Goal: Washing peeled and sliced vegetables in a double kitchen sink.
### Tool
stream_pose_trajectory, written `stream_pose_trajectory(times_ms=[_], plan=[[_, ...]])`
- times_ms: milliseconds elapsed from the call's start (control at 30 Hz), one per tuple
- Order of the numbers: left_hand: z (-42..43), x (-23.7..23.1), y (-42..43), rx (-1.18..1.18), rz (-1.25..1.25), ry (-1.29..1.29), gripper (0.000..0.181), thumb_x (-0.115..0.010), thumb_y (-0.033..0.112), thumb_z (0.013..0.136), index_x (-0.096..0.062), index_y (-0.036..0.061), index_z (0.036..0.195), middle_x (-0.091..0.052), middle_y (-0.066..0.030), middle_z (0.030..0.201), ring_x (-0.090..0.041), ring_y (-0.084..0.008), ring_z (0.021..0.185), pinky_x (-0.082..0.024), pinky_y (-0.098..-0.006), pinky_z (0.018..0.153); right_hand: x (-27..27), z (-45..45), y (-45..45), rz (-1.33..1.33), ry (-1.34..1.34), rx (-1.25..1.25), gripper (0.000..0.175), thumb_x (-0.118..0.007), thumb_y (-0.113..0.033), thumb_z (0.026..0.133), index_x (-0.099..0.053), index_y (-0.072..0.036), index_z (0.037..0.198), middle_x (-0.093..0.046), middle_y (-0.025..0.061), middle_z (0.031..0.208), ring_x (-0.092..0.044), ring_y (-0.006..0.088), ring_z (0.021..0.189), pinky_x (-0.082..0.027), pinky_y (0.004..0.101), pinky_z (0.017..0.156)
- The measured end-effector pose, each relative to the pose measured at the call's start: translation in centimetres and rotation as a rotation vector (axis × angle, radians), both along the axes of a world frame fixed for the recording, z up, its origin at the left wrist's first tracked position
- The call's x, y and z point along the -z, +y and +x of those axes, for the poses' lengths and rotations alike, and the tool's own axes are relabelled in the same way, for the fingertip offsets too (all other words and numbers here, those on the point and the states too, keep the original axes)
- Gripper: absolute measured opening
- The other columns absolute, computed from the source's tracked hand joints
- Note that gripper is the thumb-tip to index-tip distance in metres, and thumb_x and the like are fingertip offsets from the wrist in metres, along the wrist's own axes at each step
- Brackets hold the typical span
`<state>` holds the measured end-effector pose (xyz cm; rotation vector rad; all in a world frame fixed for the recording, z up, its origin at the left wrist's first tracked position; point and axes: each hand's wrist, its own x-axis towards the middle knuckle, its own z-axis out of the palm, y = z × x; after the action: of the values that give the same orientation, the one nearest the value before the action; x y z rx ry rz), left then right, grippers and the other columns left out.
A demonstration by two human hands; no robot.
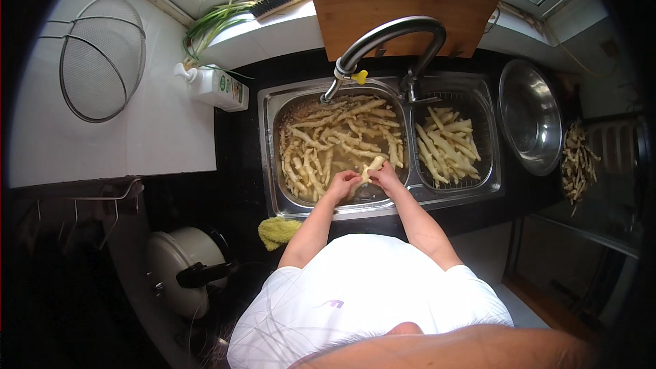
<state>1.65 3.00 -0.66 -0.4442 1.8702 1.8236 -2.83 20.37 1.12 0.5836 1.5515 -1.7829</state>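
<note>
Between my hands is a pale, knobbly root, held above the near side of the left sink basin. My left hand pinches its lower left part, and my right hand grips it from the right. Many similar roots lie in cloudy water in the left basin, with brownish scraps along its far left side. Paler, smoother roots rest on a wire rack in the right basin. The steel faucet, with a yellow tab, arches over the left basin.
A steel bowl and a pile of thin roots are at the right. A wooden board leans behind the faucet. At the left are a white pump bottle, a mesh strainer, a green cloth and a pressure cooker.
</note>
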Motion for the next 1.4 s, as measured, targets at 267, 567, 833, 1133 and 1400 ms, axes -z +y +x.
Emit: stream_pose_trajectory(times_ms=[267,567,833,1133,1400], plan=[[-0.3,1.4,0.1,-0.071,0.112,-0.159,0.027,-0.064,0.018,0.084,-0.063,0.0003,0.103,-0.064,-0.0055,0.089,-0.057,-0.012,0.075,-0.046,-0.0251,0.068,0.6,-0.2,-0.1,0.029,-0.026,0.012,0.041,-0.064,-0.005,0.077,-0.044,-0.01,0.112,-0.056,0.0038,0.101,-0.058,0.0159,0.09,-0.049,0.0294,0.07],[-0.3,0.1,0.5,-0.084,0.265,-0.195,0.024,-0.066,0.019,0.083,-0.058,0.0007,0.096,-0.061,-0.0057,0.082,-0.057,-0.012,0.066,-0.047,-0.0252,0.057,-0.8,-0.4,-0.3,0.058,-0.058,0.019,0.037,-0.066,-0.009,0.079,-0.046,-0.009,0.11,-0.057,0.0045,0.102,-0.059,0.0153,0.091,-0.05,0.0307,0.075],[-0.2,-1.7,1.2,0.048,-0.012,-0.135,0.021,-0.069,0.015,0.079,-0.059,0.0032,0.093,-0.062,-0.0038,0.078,-0.056,-0.0098,0.064,-0.043,-0.0234,0.055,-0.3,-0.1,-0.3,0.059,-0.021,0.026,0.038,-0.066,-0.01,0.079,-0.044,-0.008,0.111,-0.058,0.0066,0.1,-0.06,0.0161,0.087,-0.053,0.0291,0.067],[0.7,2.3,0.1,-0.117,0.228,-0.123,0.027,-0.057,0.008,0.084,-0.056,-0.0018,0.11,-0.062,-0.0081,0.086,-0.057,-0.0136,0.068,-0.045,-0.0258,0.057,2.0,0.4,-0.6,0.071,0.0,-0.273,0.014,-0.058,-0.003,0.084,-0.053,0.001,0.097,-0.058,0.0103,0.081,-0.061,0.0169,0.069,-0.055,0.0283,0.055],[-0.1,-0.2,-0.4,-0.246,0.392,-0.281,0.025,-0.051,0.014,0.09,-0.052,0.0001,0.111,-0.058,-0.0064,0.082,-0.054,-0.0119,0.063,-0.045,-0.0228,0.052,3.1,1.2,-0.1,-0.006,0.13,-0.166,0.008,-0.058,-0.007,0.085,-0.058,-0.002,0.091,-0.062,0.0061,0.077,-0.061,0.0135,0.064,-0.051,0.0253,0.059]])
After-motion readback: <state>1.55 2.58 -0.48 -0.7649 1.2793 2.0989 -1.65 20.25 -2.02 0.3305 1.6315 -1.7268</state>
